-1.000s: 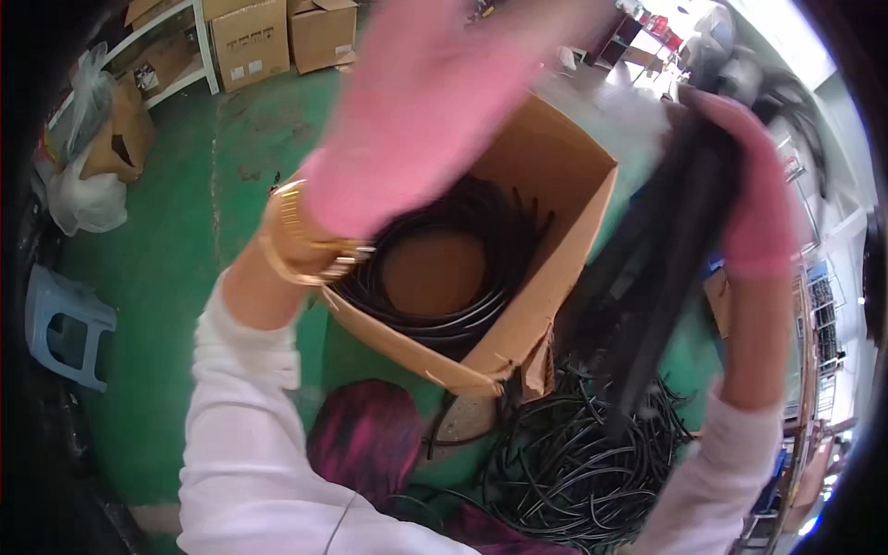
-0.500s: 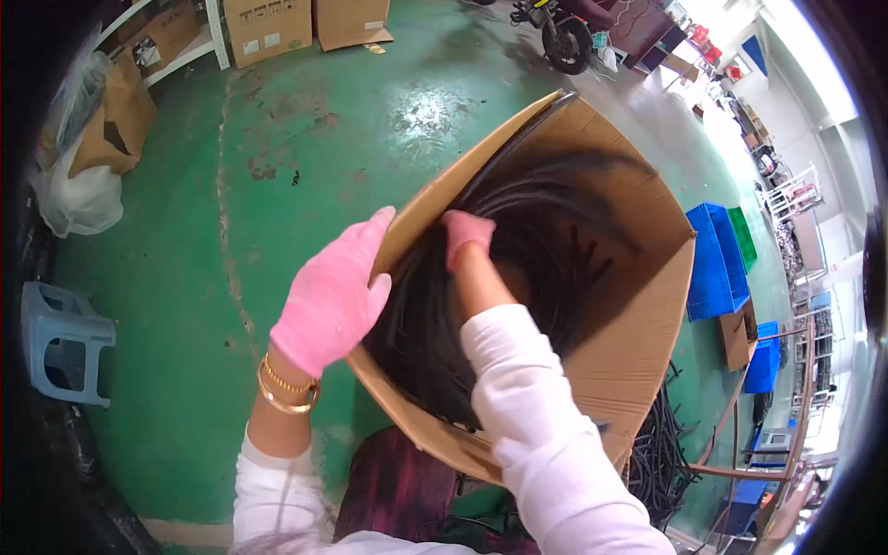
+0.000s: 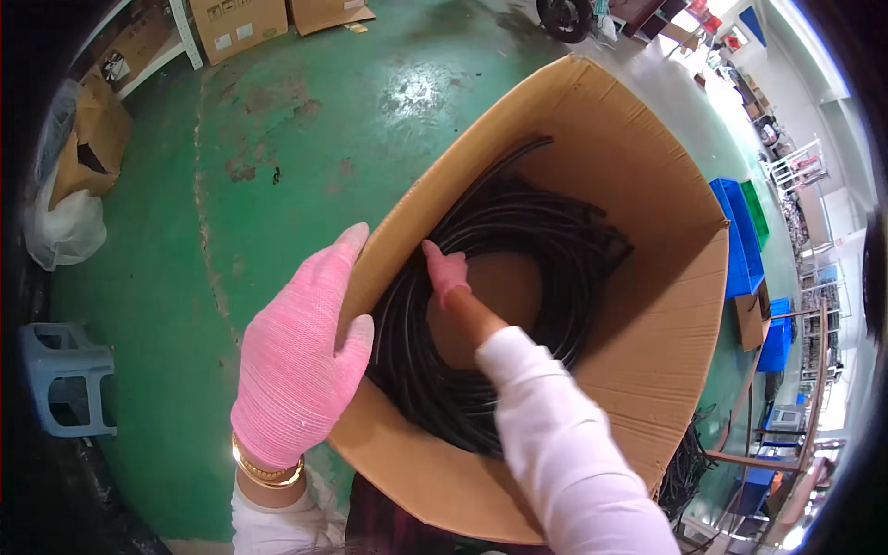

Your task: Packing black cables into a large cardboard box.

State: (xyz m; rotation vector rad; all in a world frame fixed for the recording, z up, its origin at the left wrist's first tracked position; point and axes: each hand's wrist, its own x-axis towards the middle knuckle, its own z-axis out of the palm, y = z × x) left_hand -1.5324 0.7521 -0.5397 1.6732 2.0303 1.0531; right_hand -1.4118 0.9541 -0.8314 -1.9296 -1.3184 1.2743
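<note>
A large cardboard box (image 3: 638,370) stands open and tilted in front of me. Inside lies a thick coil of black tubing (image 3: 407,361), with the box's bare bottom showing through its middle. My left hand (image 3: 301,351), in a pink knit glove, grips the box's left wall, its thumb over the rim and its fingers along the outside. Deep in the box, my gloved right hand (image 3: 448,270) is closed at the left inner edge of the coil; its fingertips are partly hidden. One tube end (image 3: 532,146) sticks up along the far left wall.
On the green floor, a grey-blue plastic stool (image 3: 69,379) stands at the left. Blue crates (image 3: 740,240) are to the right of the box, near a pile of black tubing (image 3: 684,467). Cardboard boxes (image 3: 240,23) and a shelf (image 3: 153,55) line the far left.
The box appears larger and nearer, its far corner higher in view. My right hand has moved down and left along the coil. The long tube along the far left wall has dropped lower inside.
</note>
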